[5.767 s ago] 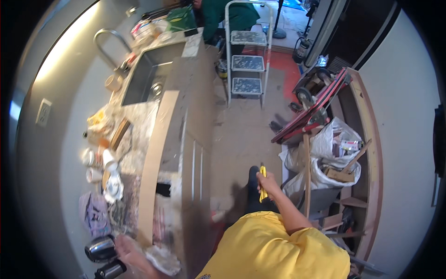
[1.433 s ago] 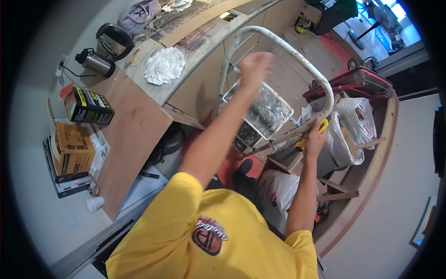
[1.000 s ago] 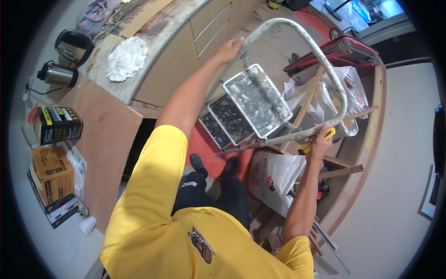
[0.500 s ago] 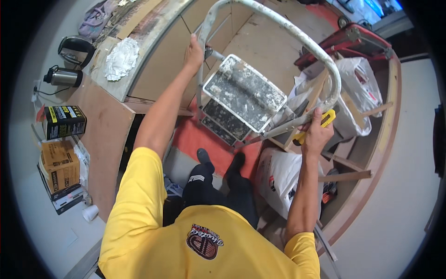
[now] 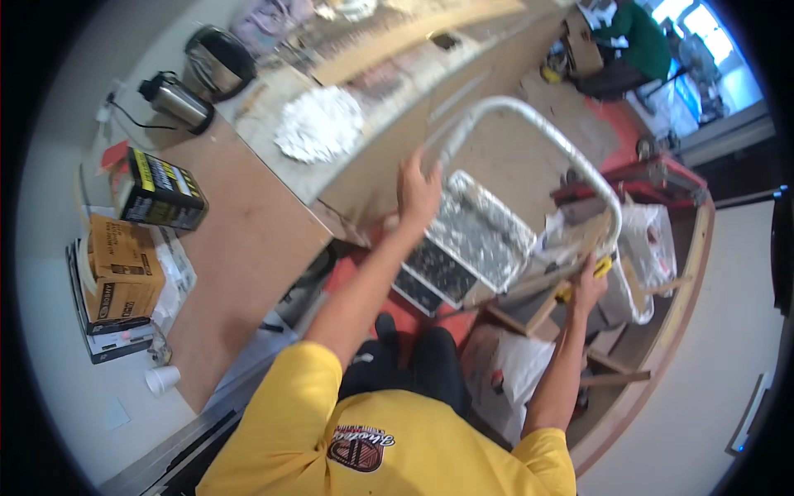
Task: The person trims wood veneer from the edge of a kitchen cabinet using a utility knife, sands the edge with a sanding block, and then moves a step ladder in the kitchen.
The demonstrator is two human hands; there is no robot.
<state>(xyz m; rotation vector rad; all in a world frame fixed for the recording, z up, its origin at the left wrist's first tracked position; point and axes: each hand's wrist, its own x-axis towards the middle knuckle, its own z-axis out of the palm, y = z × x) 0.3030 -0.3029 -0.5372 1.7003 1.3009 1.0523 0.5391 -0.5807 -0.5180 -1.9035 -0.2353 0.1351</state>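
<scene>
A paint-spattered step stool [image 5: 484,230] with a pale tubular rail stands or hangs in front of me; I cannot tell whether its feet touch the floor. My left hand [image 5: 419,192] is closed round the left side of the rail. On the right side of the same rail my right hand [image 5: 590,288] is closed, and a yellow utility knife [image 5: 604,267] is held in it too, sticking out past the fingers. The black lower treads [image 5: 437,274] show below the whitish top step.
On the left are a worktop [image 5: 248,215] with a black-and-yellow can [image 5: 165,194], a cardboard box [image 5: 124,264], a steel flask [image 5: 180,103] and crumpled white material [image 5: 320,124]. White bags [image 5: 517,364] and wood strips lie at right. A person in green [image 5: 645,41] is at the far right.
The step stool has gone lower and farther from me, with both hands still on its rail. My view has swung, bringing the person in green into sight.
</scene>
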